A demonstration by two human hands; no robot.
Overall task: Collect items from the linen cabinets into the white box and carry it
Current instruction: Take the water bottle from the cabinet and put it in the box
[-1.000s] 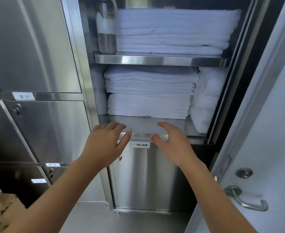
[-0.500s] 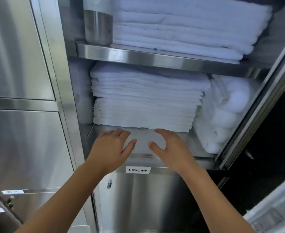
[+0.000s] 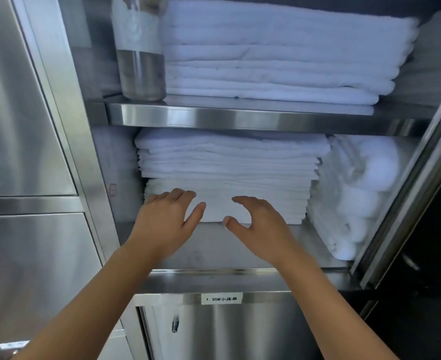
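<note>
An open steel linen cabinet fills the view. On its lower shelf [image 3: 214,253] lies a tall stack of folded white linen [image 3: 229,172]. My left hand [image 3: 165,222] and my right hand [image 3: 261,227] reach side by side to the bottom front of that stack, fingers spread and relaxed, holding nothing. The fingertips are at the stack's lower layers; I cannot tell whether they touch. Rolled or bunched white towels [image 3: 357,193] fill the shelf's right side. The white box is out of sight.
The upper shelf [image 3: 240,118] carries another stack of folded white towels [image 3: 279,58] and a steel cylinder [image 3: 141,55] at its left. Closed steel doors [image 3: 24,126] stand to the left. Below the shelf is a labelled closed door [image 3: 222,298]. The open cabinet door edge [image 3: 406,193] runs along the right.
Both hands have moved forward over the shelf edge, up to the bottom of the linen stack. The camera has come closer to the cabinet and tilted up.
</note>
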